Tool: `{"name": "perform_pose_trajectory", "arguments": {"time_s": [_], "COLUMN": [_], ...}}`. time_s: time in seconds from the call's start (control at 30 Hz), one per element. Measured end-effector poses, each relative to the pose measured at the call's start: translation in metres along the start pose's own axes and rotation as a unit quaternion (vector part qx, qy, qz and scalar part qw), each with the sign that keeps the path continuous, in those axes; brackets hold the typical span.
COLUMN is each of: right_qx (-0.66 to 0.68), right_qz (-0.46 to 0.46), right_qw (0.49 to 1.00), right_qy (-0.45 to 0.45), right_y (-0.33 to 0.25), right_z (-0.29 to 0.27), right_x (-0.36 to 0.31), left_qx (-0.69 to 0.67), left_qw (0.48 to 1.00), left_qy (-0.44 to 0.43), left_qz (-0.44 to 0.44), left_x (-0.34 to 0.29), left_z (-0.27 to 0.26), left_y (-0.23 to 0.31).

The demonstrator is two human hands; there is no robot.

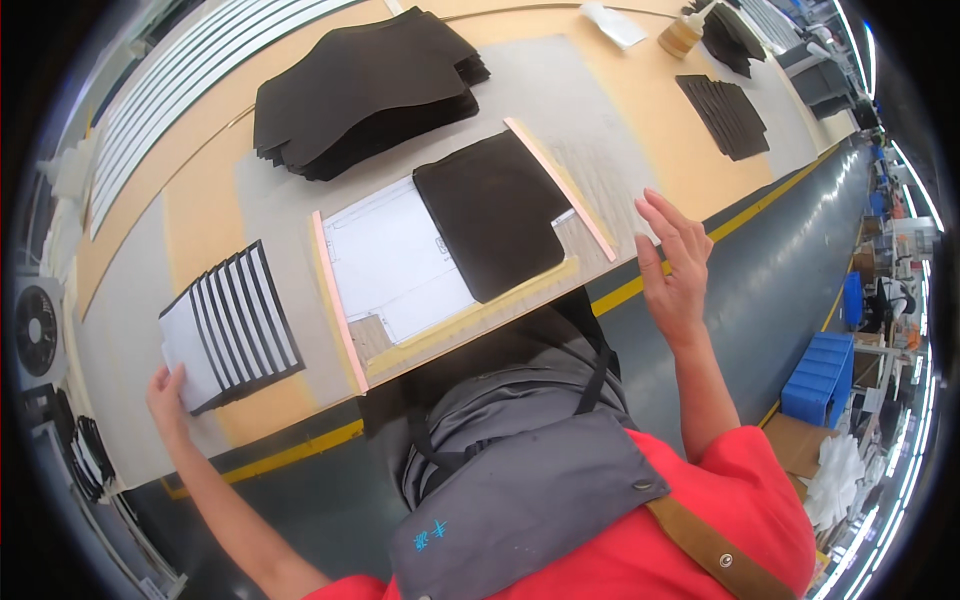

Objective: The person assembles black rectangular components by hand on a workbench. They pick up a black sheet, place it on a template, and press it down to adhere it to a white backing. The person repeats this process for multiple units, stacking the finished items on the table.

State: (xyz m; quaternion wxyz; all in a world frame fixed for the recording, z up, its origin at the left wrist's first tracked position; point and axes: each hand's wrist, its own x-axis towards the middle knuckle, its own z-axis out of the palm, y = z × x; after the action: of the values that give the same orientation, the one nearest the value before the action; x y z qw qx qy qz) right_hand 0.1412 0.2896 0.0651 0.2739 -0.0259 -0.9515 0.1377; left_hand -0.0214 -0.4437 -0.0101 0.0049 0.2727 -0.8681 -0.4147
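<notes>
At the left, my left hand (168, 402) pinches the near left corner of a white panel (190, 350), the front piece of a fanned row of white pieces with black edges (250, 325). My right hand (678, 265) is raised beyond the table's front edge, its fingers apart and nothing in it. Between the hands, a black flat panel (495, 220) lies over the right half of a white sheet with a line drawing (390, 260). A pink strip (338, 300) borders the sheet's left side, and another pink strip (560, 190) runs along the right.
Behind the sheet rises a thick stack of black panels (365, 95). Small black pieces (722, 117) lie fanned at the right, near an amber bottle (682, 35) and a crumpled white item (612, 25). Long white strips (200, 90) cover the far left. A blue crate (818, 380) stands beyond the aisle.
</notes>
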Motion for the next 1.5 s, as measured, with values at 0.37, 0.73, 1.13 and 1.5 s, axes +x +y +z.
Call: {"name": "perform_pose_trajectory", "arguments": {"time_s": [0.37, 0.73, 1.13, 1.5], "right_qx": [0.037, 0.066, 0.674, 0.725], "right_qz": [-0.003, -0.063, 0.038, 0.129], "right_qw": [0.999, 0.995, 0.679, 0.628], "right_qy": [0.002, 0.036, -0.288, -0.253], "right_y": [0.002, -0.004, -0.131, -0.15], "right_z": [0.01, -0.001, 0.046, 0.038], "right_x": [-0.01, 0.018, 0.061, 0.058], "left_qx": [-0.152, 0.057, 0.09, -0.486], "left_qw": [0.988, 0.889, 0.682, 0.791], "left_qy": [0.032, 0.175, 0.114, -0.288], "left_qz": [-0.02, 0.419, 0.717, 0.235], "left_x": [0.024, -0.154, -0.289, -0.287], "left_z": [-0.037, -0.048, 0.075, 0.141], "left_y": [-0.018, 0.201, 0.299, 0.255]}}
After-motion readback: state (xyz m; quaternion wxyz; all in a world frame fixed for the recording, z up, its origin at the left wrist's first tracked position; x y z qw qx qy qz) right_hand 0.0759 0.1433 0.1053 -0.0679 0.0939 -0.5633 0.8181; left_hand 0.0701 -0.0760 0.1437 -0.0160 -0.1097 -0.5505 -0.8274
